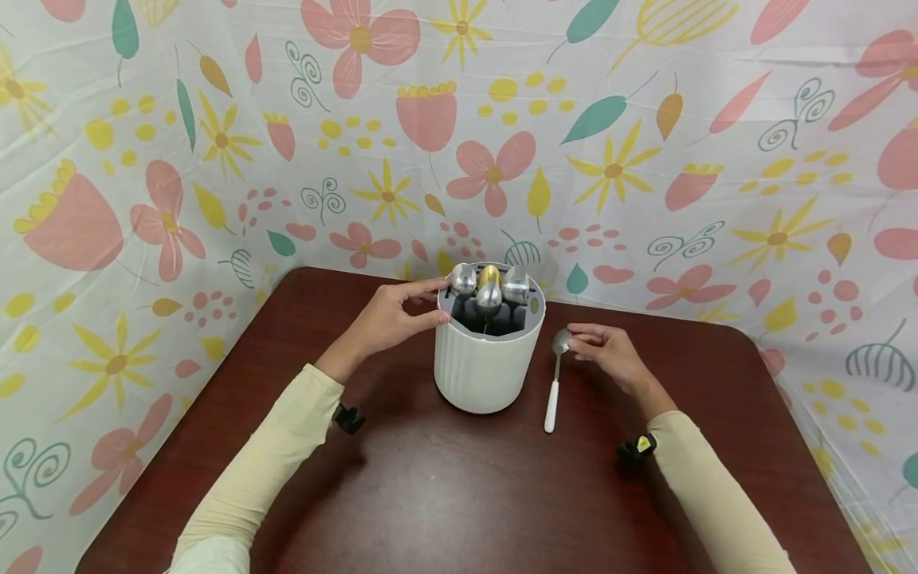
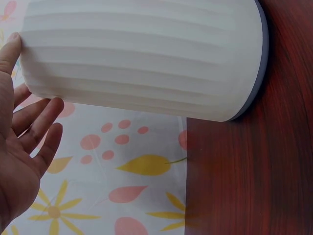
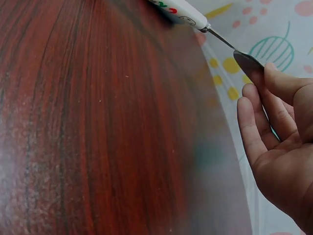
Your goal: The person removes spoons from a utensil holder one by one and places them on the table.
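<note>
A ribbed white cutlery holder (image 1: 488,371) stands upright on the table, with several spoons (image 1: 489,295) in its dark insert, bowls up; one is gold, the others silver. My left hand (image 1: 387,319) touches the holder's left side near the rim, thumb toward the front and fingers toward the back. In the left wrist view, its fingertips (image 2: 57,105) rest along the holder's upper end. To the right of the holder, my right hand (image 1: 610,355) pinches a spoon (image 1: 551,406) by its metal bowl. The spoon's white handle (image 3: 183,11), printed with coloured marks, points down toward me.
A dark reddish-brown wooden table (image 1: 430,494) lies beneath, its rounded back corners close to a floral-patterned cloth (image 1: 495,171). This cloth hangs behind and along both sides. Black wrist cameras (image 1: 349,418) sit on both forearms, at the cream sleeves.
</note>
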Demonstrator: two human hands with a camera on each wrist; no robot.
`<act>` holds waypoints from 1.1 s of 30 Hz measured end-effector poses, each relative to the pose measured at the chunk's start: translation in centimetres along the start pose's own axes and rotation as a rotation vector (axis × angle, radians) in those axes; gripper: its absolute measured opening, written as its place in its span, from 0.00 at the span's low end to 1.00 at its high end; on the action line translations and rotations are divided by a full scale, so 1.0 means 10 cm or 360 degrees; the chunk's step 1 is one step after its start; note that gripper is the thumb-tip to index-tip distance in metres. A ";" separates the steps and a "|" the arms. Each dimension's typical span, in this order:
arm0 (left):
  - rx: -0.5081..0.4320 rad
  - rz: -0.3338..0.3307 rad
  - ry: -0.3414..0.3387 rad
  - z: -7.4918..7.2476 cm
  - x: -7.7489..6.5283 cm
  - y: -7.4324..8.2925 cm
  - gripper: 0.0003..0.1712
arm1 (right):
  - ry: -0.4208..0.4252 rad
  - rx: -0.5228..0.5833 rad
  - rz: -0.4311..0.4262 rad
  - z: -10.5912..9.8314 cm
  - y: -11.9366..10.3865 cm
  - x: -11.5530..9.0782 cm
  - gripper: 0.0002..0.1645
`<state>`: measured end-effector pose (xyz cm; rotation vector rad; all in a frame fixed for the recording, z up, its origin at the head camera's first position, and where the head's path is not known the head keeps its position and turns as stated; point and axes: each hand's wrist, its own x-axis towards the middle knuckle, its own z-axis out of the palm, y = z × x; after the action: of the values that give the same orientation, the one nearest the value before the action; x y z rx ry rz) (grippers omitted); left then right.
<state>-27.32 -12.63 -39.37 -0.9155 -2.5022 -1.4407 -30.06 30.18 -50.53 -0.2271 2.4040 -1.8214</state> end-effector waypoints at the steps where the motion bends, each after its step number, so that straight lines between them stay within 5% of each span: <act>1: -0.0004 -0.0001 -0.0001 0.00 0.00 0.00 0.30 | -0.0005 0.0008 0.0005 0.01 0.01 0.01 0.29; 19: 0.0015 -0.0024 0.0002 -0.02 -0.01 0.01 0.30 | -0.0090 0.0066 0.0049 0.10 0.12 0.10 0.27; 33: 0.0008 -0.0023 -0.0009 -0.01 0.00 0.00 0.30 | -0.0092 -0.0189 0.0041 0.14 0.13 0.12 0.25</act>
<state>-27.33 -12.70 -39.33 -0.9040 -2.5204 -1.4373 -31.04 28.97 -52.22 -0.2552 2.4659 -1.6400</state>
